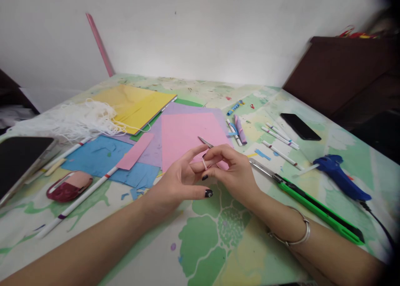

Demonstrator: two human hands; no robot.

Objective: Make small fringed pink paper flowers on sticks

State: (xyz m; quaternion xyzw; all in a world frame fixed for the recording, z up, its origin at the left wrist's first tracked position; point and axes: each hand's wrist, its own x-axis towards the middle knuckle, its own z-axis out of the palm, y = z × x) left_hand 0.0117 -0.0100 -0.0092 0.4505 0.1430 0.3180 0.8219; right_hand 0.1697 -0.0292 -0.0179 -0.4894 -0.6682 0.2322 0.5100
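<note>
Both hands meet over the near edge of a pink paper sheet (193, 131). My left hand (184, 175) has its thumb stretched out and its fingers apart, with a small loop of white string (204, 164) around one finger. My right hand (233, 169) is closed at that finger, its thumb and forefinger pinching at the loop. Scissors (204, 142) lie just behind the hands, their handles hidden. A green box cutter (318, 206) lies beside my right forearm.
A blue glue gun (342, 177) and a black phone (300, 126) lie at the right, near several white sticks (281, 154). White string (71, 119), yellow sheets (134, 104), blue paper (100, 154), a red case (69, 186) and a tablet (20, 161) lie at the left.
</note>
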